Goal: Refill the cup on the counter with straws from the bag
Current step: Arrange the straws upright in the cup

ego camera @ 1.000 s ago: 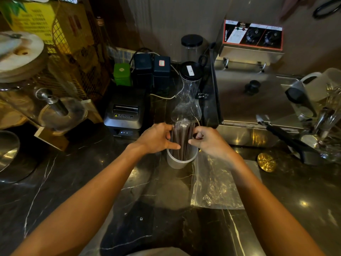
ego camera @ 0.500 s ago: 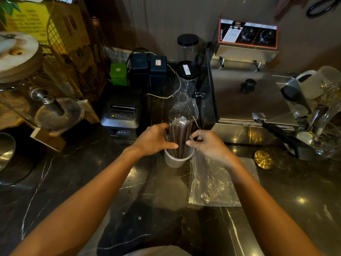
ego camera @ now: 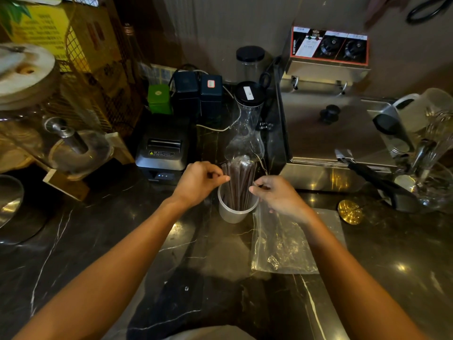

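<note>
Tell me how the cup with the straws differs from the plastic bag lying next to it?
The cup stands upright on the counter; the bag lies flat beside it. The cup is full of dark straws; the bag looks empty and crumpled. The cup is frosted and stiff, the bag clear and limp. The left hand and right hand work at the cup's rim, not the bag. Both are see-through plastic.

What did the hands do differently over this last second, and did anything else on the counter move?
Both hands eased off the straws. The left hand, earlier wrapped round the bundle, now only pinches near its edge; the right hand has drawn back slightly, fingertips beside the straws. Whether either grips a straw is unclear. The straws stayed standing in the cup, and the empty bag stayed flat on the counter.
</note>
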